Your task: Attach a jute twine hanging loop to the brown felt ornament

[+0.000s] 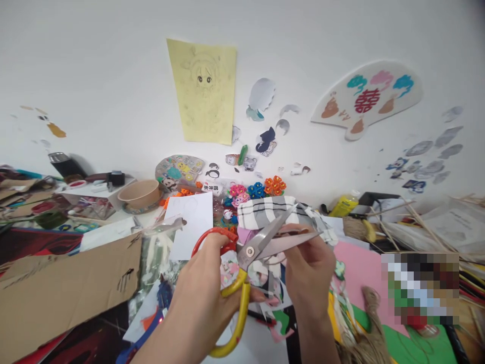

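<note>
My left hand [200, 285] holds a pair of scissors [264, 241] with one red and one yellow handle. The blades are spread apart and point right. My right hand [308, 268] is closed beside the blade tips, its fingers pinching something thin and brownish [291, 232] that lies between the blades. What that piece is, I cannot make out. Behind the blades sits a black-and-white checked cloth [261, 211]. Under my hands lie paper scraps, among them a green scrap [281, 319].
Flowers in pink, blue and orange [275, 186] stand by the wall. At left are a cardboard sheet [76, 283] and a round tan bowl [139, 194]. Pink paper [358, 263], twine [369, 323] and a yellow bottle [344, 203] are at right. Drawings and cutouts hang on the wall.
</note>
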Action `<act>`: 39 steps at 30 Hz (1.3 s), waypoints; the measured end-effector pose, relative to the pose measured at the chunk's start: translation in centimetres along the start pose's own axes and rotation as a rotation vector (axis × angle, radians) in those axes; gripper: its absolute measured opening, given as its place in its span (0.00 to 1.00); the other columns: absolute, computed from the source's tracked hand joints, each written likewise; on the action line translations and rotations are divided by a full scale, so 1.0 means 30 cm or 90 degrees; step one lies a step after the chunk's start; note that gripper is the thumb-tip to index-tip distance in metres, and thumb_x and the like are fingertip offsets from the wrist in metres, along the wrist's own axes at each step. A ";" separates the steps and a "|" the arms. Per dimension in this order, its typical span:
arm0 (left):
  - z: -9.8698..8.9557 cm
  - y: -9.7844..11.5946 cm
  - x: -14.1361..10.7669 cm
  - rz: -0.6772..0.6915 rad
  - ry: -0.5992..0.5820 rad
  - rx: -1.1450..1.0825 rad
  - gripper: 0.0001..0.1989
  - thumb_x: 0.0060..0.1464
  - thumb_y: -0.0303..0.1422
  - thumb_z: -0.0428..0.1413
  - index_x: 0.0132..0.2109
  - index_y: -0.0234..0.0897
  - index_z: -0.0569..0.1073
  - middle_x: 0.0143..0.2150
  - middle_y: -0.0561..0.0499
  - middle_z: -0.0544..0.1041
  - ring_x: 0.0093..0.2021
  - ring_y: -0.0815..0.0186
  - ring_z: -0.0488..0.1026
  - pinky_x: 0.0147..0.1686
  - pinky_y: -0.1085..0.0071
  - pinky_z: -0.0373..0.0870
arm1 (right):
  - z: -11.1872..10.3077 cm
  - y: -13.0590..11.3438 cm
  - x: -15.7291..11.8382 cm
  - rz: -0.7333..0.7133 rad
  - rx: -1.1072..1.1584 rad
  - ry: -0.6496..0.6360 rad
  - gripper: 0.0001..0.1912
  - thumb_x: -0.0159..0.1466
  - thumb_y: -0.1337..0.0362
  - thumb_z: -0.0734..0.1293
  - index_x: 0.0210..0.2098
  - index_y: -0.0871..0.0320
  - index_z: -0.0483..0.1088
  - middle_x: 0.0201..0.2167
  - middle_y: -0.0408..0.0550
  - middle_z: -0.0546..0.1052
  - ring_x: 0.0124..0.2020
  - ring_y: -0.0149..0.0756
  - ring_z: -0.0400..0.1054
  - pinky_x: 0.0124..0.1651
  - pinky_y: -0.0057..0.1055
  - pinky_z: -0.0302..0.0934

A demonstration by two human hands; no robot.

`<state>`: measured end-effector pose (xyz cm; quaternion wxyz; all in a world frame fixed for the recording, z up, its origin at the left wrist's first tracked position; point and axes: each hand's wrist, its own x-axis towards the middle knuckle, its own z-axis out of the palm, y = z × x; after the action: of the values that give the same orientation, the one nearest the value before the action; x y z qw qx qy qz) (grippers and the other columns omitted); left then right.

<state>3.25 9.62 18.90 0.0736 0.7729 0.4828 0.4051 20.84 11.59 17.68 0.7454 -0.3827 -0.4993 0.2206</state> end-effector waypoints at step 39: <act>-0.051 -0.015 0.002 -0.162 -0.180 -0.138 0.26 0.48 0.34 0.62 0.52 0.48 0.61 0.58 0.45 0.75 0.53 0.49 0.77 0.51 0.47 0.75 | 0.045 -0.001 -0.040 -0.050 0.054 0.027 0.04 0.63 0.68 0.72 0.37 0.52 0.78 0.28 0.39 0.80 0.26 0.27 0.73 0.28 0.21 0.68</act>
<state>1.88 9.49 19.72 0.2739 0.7424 0.5147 0.3300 19.12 11.19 17.29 0.7793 -0.3354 -0.4885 0.2037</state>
